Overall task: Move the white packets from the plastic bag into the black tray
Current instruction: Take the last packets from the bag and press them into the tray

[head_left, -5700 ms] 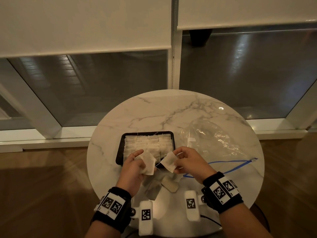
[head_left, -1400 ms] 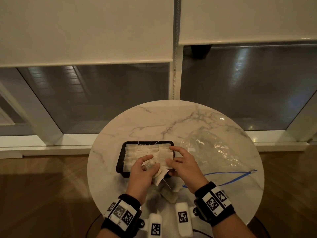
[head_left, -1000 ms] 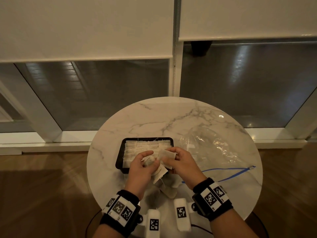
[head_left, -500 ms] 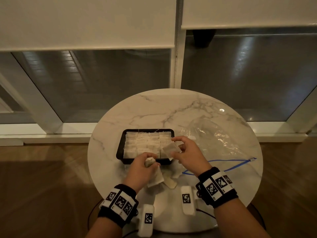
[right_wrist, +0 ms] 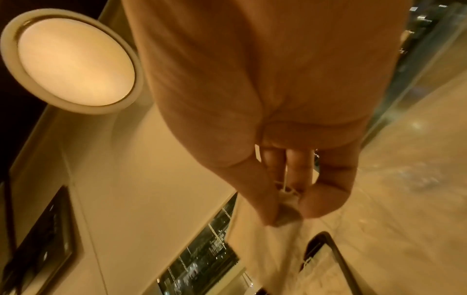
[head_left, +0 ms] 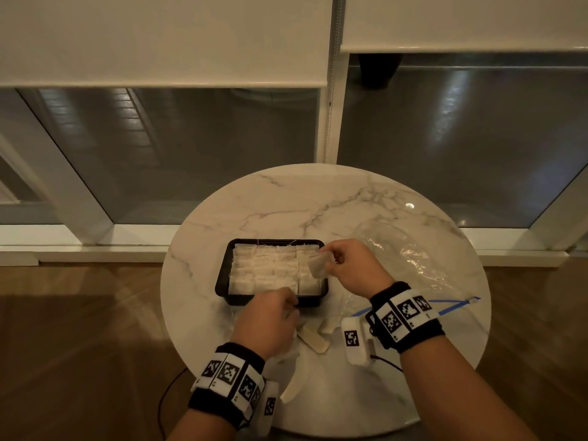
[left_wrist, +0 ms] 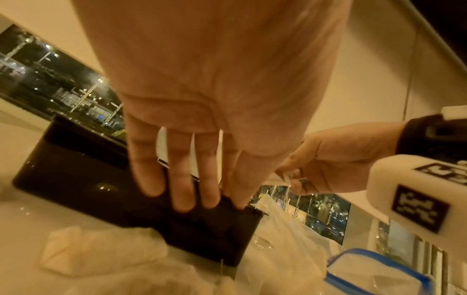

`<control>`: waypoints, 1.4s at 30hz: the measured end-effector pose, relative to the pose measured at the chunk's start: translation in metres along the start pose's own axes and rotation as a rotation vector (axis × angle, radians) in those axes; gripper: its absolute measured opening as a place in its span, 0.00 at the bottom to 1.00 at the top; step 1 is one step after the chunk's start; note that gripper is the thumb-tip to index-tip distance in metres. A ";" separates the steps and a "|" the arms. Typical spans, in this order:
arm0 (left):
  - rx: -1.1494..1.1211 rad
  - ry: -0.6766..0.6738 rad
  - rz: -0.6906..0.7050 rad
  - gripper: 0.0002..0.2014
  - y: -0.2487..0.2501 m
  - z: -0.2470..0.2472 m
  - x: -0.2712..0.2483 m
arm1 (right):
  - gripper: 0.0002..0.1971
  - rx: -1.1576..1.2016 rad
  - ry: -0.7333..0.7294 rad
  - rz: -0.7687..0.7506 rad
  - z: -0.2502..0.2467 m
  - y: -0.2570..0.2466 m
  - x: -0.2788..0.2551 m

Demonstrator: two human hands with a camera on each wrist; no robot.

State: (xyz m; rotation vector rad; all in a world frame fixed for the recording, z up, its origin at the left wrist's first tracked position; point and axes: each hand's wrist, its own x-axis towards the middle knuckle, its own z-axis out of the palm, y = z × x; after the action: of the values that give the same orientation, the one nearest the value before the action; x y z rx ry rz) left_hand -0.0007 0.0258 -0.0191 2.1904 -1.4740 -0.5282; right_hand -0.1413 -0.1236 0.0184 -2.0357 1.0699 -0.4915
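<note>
Left hand (head_left: 269, 319) reaches forward, palm down, fingers (left_wrist: 182, 179) straight and together — right hand (head_left: 353, 268) raised further ahead, thumb and fingertips (right_wrist: 313, 201) pinched together.

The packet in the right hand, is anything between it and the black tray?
Nothing visible blocks it. The right hand pinches the packet over the black tray, which already looks full of packets. The left hand is at the near rim.

Glossy marble table (head_left: 318, 202); crinkled clear plastic bag (head_left: 410, 249).
</note>
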 end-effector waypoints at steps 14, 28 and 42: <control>0.381 0.091 0.006 0.21 -0.007 0.023 0.033 | 0.09 -0.502 -0.303 -0.020 0.005 -0.027 0.045; 0.315 0.020 -0.106 0.19 -0.005 0.033 0.038 | 0.08 -0.849 -0.410 -0.054 0.033 -0.024 0.060; 0.349 -0.032 -0.119 0.20 -0.003 0.030 0.039 | 0.17 -0.622 -0.287 0.000 0.029 -0.024 0.044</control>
State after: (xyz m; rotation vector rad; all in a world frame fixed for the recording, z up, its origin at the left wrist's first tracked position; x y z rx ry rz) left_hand -0.0002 -0.0137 -0.0481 2.5614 -1.5552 -0.3658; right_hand -0.0849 -0.1384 0.0183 -2.5385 1.1318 0.1668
